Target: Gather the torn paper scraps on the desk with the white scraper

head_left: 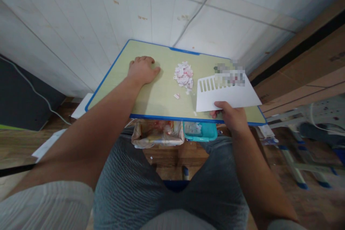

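Observation:
My right hand [233,116] grips a white sheet with a row of slots [229,95] by its near edge, thumb on top. The sheet is tilted over the right part of a pale yellow tabletop [164,97] with a blue rim. Part of the sheet's far side is blurred out. On the left part of the tabletop rests my left hand [142,70], thumb apart, fingers somewhat bent, nothing visible in it. Between my hands lies a heap of small white and pinkish paper pieces [183,74]. A single piece [176,96] lies nearer to me.
Below the table's front edge are a lined bin [159,140] and a turquoise tray [207,133] with white bits inside. A white panelled wall [151,10] stands behind the table. Large cardboard boxes [302,68] stand on the right.

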The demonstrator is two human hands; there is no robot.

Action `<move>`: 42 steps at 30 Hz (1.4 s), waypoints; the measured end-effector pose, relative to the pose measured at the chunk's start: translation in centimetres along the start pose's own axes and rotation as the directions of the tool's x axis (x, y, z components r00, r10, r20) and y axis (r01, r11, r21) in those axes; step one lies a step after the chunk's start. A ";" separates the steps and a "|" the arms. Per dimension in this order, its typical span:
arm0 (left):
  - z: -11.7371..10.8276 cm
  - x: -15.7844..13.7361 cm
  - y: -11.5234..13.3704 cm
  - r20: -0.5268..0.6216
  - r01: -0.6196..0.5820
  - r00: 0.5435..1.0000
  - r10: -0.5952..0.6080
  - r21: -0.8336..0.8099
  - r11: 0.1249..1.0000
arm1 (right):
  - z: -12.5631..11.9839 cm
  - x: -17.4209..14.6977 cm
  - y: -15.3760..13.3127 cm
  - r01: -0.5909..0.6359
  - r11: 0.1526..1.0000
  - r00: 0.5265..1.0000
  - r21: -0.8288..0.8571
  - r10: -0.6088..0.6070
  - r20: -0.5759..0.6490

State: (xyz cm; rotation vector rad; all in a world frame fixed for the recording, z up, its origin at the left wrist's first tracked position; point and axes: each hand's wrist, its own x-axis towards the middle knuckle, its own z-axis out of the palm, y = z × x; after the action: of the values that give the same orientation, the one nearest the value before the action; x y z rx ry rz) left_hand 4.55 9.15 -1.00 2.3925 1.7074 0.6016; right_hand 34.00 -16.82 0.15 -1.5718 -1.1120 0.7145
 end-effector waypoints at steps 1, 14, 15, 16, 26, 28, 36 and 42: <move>0.1 0.1 -0.1 -0.008 0.003 1.000 -0.003 -0.007 1.000 | 0.0 0.0 -0.1 0.000 1.000 1.000 0.005 0.000 -0.001; -1.2 1.1 -1.5 0.003 0.068 0.998 -0.068 -0.042 0.997 | -0.2 -0.4 0.1 0.007 1.000 0.998 0.023 -0.008 0.058; -1.3 1.2 -1.5 -0.003 0.075 0.997 -0.075 -0.039 0.996 | -0.2 -0.4 0.2 0.001 1.000 0.998 0.022 -0.003 0.070; -1.3 1.2 -1.6 -0.010 0.080 0.997 -0.081 -0.041 0.996 | -0.3 -0.4 0.3 -0.004 1.000 0.997 0.031 0.001 0.082; -0.8 1.5 -1.7 -0.023 0.105 0.994 -0.108 -0.103 0.989 | 0.8 0.8 0.6 0.014 0.999 0.997 0.050 -0.010 -0.076; -0.9 1.3 -1.6 -0.013 0.110 0.994 -0.112 -0.108 0.988 | 1.9 1.8 0.5 0.037 0.999 0.996 0.009 -0.036 -0.085; -0.6 1.3 -1.7 -0.034 0.077 0.996 -0.080 -0.097 0.992 | 4.7 4.3 1.0 0.090 0.994 0.994 -0.067 -0.093 -0.047; -0.2 1.7 -2.0 -0.054 0.066 0.996 -0.074 -0.137 0.988 | 4.3 3.6 0.5 0.067 0.997 0.987 0.033 -0.061 -0.149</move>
State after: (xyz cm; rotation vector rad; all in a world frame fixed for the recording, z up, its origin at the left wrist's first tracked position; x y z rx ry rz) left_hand 3.13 11.36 -1.07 2.2340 1.7074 0.7585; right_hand 31.83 -11.81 -1.26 -1.5246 -1.0285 0.5633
